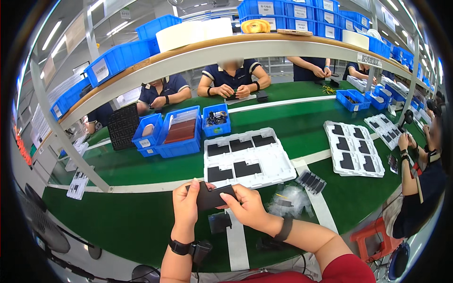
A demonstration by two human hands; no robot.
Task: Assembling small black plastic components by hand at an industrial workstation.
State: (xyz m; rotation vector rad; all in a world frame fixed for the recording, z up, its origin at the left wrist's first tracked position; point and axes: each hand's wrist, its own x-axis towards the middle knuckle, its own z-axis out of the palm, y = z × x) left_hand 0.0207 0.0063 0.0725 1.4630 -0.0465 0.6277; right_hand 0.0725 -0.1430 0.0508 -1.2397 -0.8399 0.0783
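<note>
Two thumb-and-finger grips, the left hand (186, 203) and right hand (248, 207), pinch opposite ends of a thin, flat black rectangular sheet (208, 200) above the green table (118, 221). It looks light, fairly stiff, perhaps easily creased; the edges seem safest to hold.

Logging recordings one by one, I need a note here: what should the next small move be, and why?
Probably lay the black piece in the bare lower right of the tray: the left fingers and right fingers hold it, and five similar dark pieces already lie there.
</note>
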